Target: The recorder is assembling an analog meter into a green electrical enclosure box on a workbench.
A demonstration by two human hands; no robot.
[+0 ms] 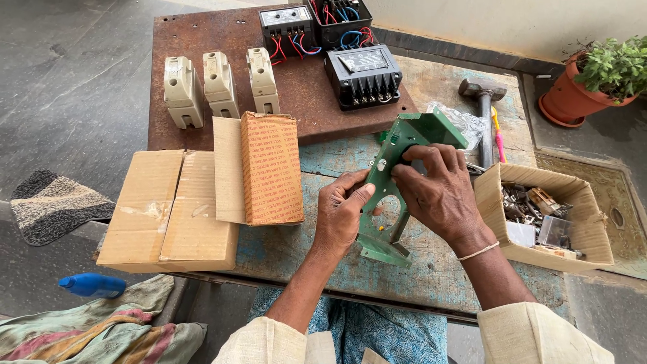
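Both my hands hold a green metal bracket [412, 132] with cut-outs above a worn table [431, 269]. My left hand [340, 212] grips its left edge, thumb pressed on the face near a round hole. My right hand [438, 192] wraps over the middle of the bracket from the right, fingers curled on a small part near its top. The bracket's lower end [381, 249] sticks out below my hands.
An orange cardboard box [271, 168] and a flattened brown box [168, 212] lie left. A rusty plate [303, 87] carries three cream fuse holders [219, 84] and black electrical units [364, 75]. A carton of small parts [542, 216], hammer [484, 101], plant pot [579, 94] are right.
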